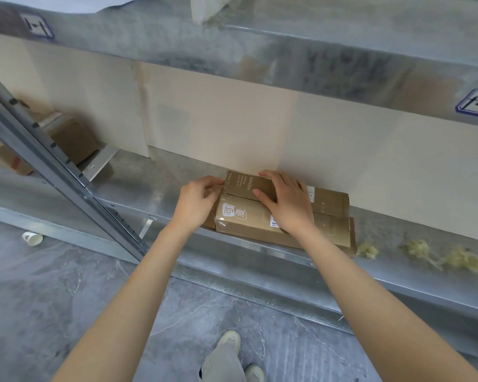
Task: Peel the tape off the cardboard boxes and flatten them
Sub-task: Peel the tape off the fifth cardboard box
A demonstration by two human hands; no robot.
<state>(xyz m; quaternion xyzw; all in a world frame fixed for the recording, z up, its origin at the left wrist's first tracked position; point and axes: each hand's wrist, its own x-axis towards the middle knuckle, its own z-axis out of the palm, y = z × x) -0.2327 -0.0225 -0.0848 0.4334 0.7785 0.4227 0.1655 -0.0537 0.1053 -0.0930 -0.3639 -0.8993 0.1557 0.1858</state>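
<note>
A small brown cardboard box (244,184) printed KEMAI lies on a metal shelf (155,188), on top of flattened cardboard boxes (330,205). In front of it lies another brown box (243,220) with a white logo, wrapped in clear tape. My right hand (287,201) rests on top of the KEMAI box, fingers spread over its right part. My left hand (198,201) is at the box's left end, its fingertips pinching at the edge there, where the tape is; the tape itself is hard to make out.
A slanted metal upright (53,161) of the rack stands at the left. More cardboard boxes (72,139) sit at the shelf's far left. Crumpled yellowish tape wads (417,249) lie on the shelf at the right. A paper cup (32,238) lies on the grey floor.
</note>
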